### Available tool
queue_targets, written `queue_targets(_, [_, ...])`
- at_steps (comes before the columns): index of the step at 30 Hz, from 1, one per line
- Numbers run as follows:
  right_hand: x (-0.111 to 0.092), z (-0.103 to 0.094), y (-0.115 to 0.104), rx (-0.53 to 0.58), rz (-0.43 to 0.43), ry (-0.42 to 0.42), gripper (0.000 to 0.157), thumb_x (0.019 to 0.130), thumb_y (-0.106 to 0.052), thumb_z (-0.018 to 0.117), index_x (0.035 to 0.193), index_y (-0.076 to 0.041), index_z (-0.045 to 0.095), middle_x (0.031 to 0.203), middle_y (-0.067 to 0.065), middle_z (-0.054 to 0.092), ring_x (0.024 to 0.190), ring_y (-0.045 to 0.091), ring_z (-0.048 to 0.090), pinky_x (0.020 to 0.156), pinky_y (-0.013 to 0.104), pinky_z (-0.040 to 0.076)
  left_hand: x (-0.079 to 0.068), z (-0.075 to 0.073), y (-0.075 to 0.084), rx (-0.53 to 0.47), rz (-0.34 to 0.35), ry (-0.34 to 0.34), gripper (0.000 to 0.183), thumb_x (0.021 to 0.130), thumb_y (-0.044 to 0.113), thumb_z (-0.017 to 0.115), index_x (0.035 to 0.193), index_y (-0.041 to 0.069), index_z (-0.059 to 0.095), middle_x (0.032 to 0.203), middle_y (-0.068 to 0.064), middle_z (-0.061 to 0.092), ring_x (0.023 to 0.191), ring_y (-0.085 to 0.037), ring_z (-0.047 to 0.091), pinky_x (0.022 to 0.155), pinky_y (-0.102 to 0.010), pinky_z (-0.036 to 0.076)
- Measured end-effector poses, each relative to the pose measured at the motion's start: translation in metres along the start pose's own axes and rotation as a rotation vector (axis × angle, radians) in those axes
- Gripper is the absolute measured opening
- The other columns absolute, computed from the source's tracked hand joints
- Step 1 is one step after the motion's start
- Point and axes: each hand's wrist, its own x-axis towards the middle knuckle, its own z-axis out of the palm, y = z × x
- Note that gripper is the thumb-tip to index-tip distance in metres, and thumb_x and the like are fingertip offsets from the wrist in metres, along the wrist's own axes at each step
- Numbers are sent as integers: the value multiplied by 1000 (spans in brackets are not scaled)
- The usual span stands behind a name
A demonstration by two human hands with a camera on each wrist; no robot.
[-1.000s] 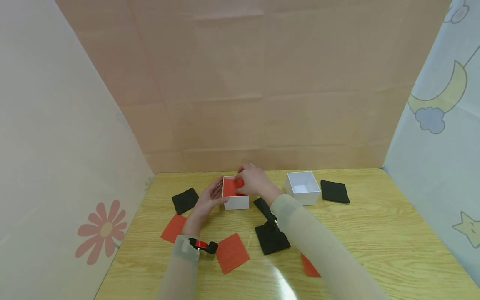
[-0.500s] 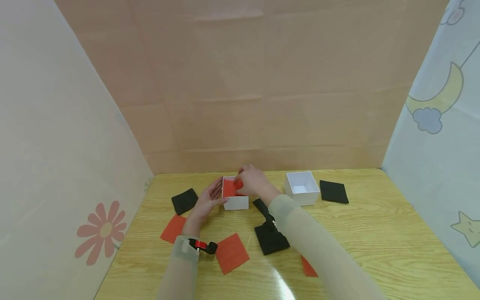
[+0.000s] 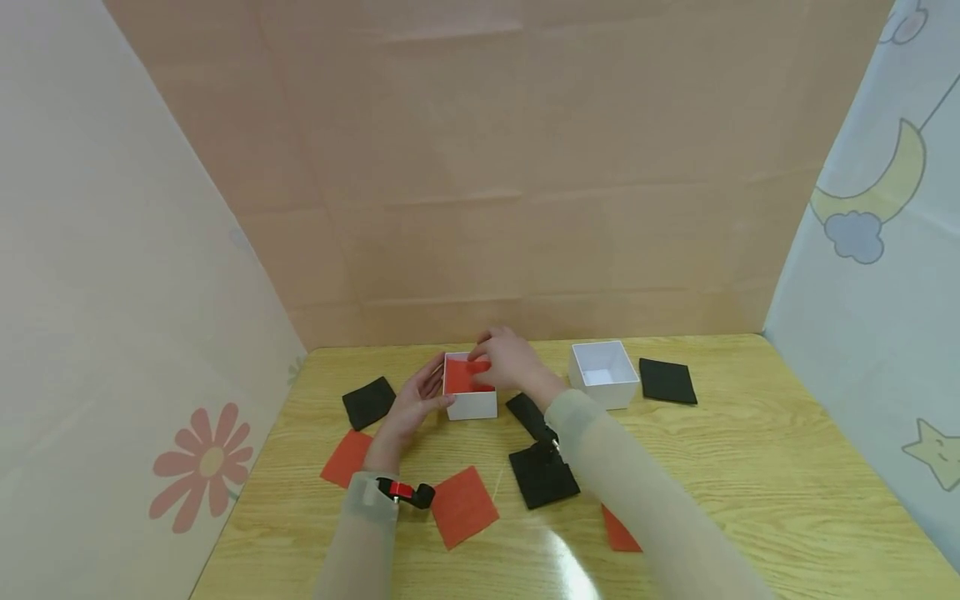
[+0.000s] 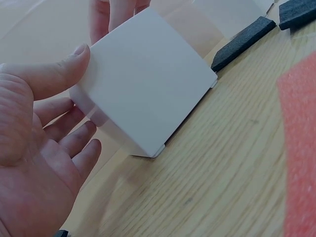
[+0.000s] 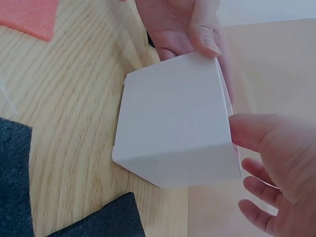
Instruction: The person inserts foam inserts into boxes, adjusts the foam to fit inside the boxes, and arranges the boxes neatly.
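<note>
A small white box [image 3: 472,407] stands upright near the back of the table, open at the top. A red foam sheet [image 3: 459,377] lies inside it. My left hand [image 3: 408,404] holds the box's left side, its thumb at the front corner and its fingers along the side wall. The right hand [image 3: 510,358] reaches over the right rim and touches the red sheet. In the right wrist view its thumb [image 5: 249,129] dips into the box, while several loosely bent fingers stay outside. The fingertips inside the box are hidden, so whether they pinch the sheet cannot be seen.
A second white box [image 3: 611,393] stands to the right, beside a black foam square [image 3: 667,382]. Other black pieces [image 3: 543,477] [image 3: 369,402] and red squares [image 3: 465,507] [image 3: 347,457] lie on the wooden table [image 3: 765,467]. Another red piece [image 3: 619,533] is partly under the right sleeve.
The right hand shifts slightly over the red sheet inside the box. The left hand and the box stay in place.
</note>
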Motion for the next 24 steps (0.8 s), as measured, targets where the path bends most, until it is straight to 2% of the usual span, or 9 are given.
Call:
queue_targets(7, [-16,-6,8,230,13,80,31,96,-32,81,124,-17,81,137,9,63,130,32,54,108,51,50,-2,1,2,-6,-11,13,86,99,1,75,170,11,29,175,-5,30,161,-27,26,126,-38,28])
queue_targets(10, [-28,-7,12,294,-4,122,32,98,-32,79,126,-15,80,137,10,63,129,33,57,109,53,50,-2,1,2,-7,-15,13,86,99,2,76,170,12,30,175,-4,30,161,-27,26,126,-38,28])
queue_targets(17, [-62,-6,28,449,-52,215,32,100,-27,79,128,-13,79,133,9,66,122,32,62,95,52,57,-1,1,1,4,-7,12,86,98,-2,74,170,10,28,175,-7,28,161,-29,25,126,-40,27])
queue_targets(24, [-98,-5,49,517,-87,269,26,99,-26,80,125,-20,80,127,-1,70,114,30,66,85,52,58,-1,1,1,8,-11,20,87,98,-5,74,170,12,30,175,-5,29,161,-26,26,126,-39,28])
